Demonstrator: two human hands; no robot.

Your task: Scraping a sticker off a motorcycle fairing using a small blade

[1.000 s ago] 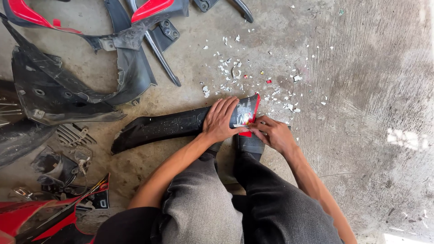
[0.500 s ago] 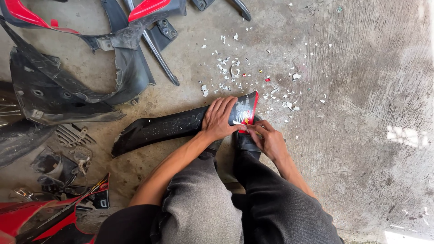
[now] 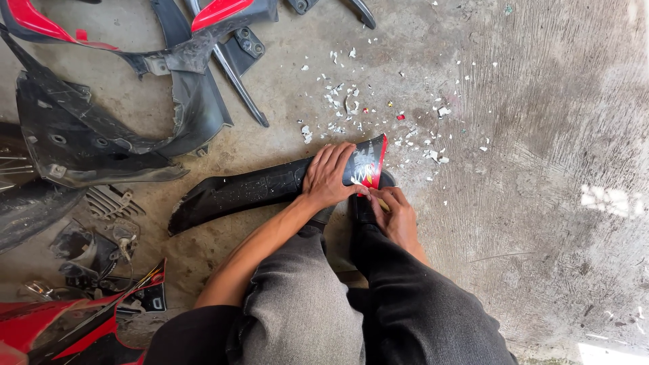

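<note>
Black plastic, long and narrow, the fairing panel lies on the concrete floor straight ahead of the person's knees, its long axis running left to right and tilting up a little toward the right, where it ends in a red-and-silver decal. Both hands sit at that right end, so nearly the whole length of the panel stretches away to the person's left. The left hand lies flat across the top of the panel with fingers spread, pressing it down just beside the decal, not clenched round anything. The right hand is tucked below the decal's lower corner, fingers curled in at the edge (whether it pinches a bit of sticker or a small tool I cannot tell). Of the two, the left covers the panel body and the right is nearer the decal's edge. White and red flakes are scattered on the floor just beyond the panel, and other fairing parts lie well apart to the left.
</note>
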